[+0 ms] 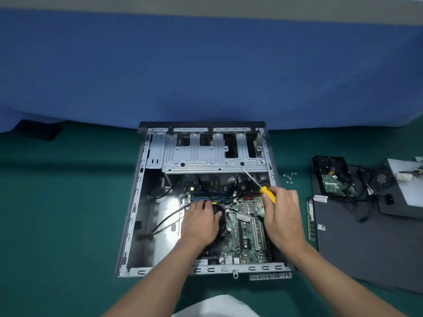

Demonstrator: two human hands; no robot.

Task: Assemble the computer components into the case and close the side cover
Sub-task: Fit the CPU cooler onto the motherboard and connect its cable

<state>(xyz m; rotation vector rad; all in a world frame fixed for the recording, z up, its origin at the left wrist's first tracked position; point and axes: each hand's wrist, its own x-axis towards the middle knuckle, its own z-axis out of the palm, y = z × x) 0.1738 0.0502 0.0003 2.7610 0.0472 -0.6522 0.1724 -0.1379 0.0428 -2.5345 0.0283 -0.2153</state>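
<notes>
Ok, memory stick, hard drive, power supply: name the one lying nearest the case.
The green memory stick, the thin strip by the side cover's left edge; the hard drive and power supply lie farther right.

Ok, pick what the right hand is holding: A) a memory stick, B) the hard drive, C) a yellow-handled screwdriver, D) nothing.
C: the right hand grips the yellow-handled screwdriver, its shaft pointing up toward the drive cage.

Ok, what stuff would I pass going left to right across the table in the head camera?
Black object → computer case → memory stick → hard drive → power supply.
</notes>
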